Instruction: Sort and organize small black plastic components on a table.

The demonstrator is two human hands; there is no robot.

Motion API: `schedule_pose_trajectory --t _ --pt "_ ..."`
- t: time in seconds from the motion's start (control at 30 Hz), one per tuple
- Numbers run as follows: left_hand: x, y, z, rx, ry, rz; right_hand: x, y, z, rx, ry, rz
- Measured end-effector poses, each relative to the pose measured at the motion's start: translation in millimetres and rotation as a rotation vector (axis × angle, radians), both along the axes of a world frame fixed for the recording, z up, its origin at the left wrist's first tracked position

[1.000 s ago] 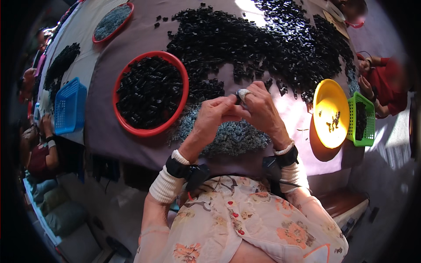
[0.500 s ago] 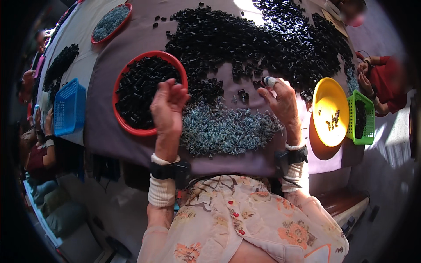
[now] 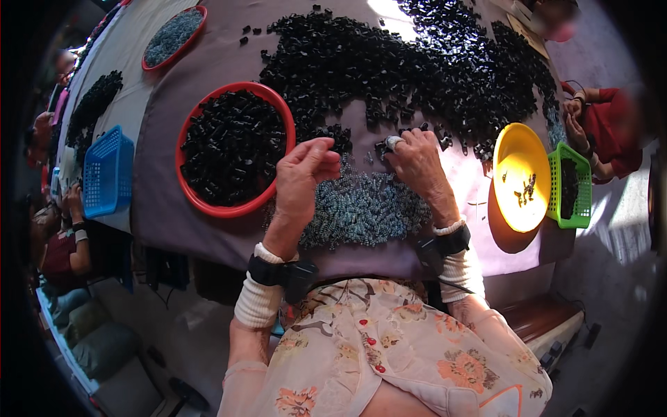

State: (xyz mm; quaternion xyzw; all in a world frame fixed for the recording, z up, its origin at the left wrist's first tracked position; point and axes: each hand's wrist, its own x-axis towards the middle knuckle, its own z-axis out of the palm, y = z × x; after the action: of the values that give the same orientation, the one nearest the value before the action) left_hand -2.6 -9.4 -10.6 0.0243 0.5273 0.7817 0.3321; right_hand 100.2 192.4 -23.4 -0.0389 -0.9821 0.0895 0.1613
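Observation:
My left hand (image 3: 300, 174) hovers by the left end of a heap of small silvery coil springs (image 3: 361, 217), near the rim of a red basin (image 3: 186, 182). Its fingers are curled against the thumb; whatever they hold is hidden. Black plastic pieces (image 3: 236, 146) fill the basin. My right hand (image 3: 420, 167) is above the far right part of the springs, palm down. A white wrap (image 3: 394, 142) covers one fingertip. Its fingers close on a small black plastic piece (image 3: 381, 147) at the edge of the large black heap (image 3: 347, 62).
On the right stand a yellow dish (image 3: 511, 170) with a few dark pieces and a green basket (image 3: 573, 222). A blue basket (image 3: 108, 174) and a smaller red bowl (image 3: 201, 17) of springs are at the left. People sit on both sides; one wears a red sleeve (image 3: 604, 132).
My left hand has moved right, away from the red basin, and its fingers have curled in. My right hand has shifted left and down and closed over loose black pieces.

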Motion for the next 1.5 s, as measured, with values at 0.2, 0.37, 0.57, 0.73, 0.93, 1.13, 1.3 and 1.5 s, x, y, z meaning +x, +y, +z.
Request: schedule_pose_trajectory --t 0.2,0.37,0.57,0.73,0.93,1.13,1.3,1.5 --pt "19.4 23.8 2.6 0.008 0.054 -0.184 5.4 -3.0 20.4 -0.433 0.100 0.069" --pt "21.9 30.2 -5.3 0.072 -0.009 -0.292 -2.4 -15.3 35.7 -0.446 0.116 0.229" --pt "9.8 13.3 -11.1 0.075 -0.050 -0.115 -3.9 -8.2 18.5 -0.447 0.094 0.101" --pt "2.8 4.7 -9.4 0.064 -0.064 -0.074 -10.2 -12.8 -3.5 -0.128 -0.059 0.162" --pt "3.5 3.5 -12.8 0.071 -0.072 -0.080 -10.9 1.5 2.1 -0.121 -0.082 0.034" --pt "4.1 3.4 -12.3 0.085 -0.073 -0.115 -16.5 -20.3 -4.2 -0.096 -0.030 0.161" --pt "4.5 2.5 -12.6 0.112 -0.056 -0.152 -19.5 -23.2 -16.5 -0.012 -0.029 0.148" --pt "10.7 4.6 -12.9 0.080 -0.026 -0.166 -12.4 -24.7 24.7 -0.348 0.068 0.164"
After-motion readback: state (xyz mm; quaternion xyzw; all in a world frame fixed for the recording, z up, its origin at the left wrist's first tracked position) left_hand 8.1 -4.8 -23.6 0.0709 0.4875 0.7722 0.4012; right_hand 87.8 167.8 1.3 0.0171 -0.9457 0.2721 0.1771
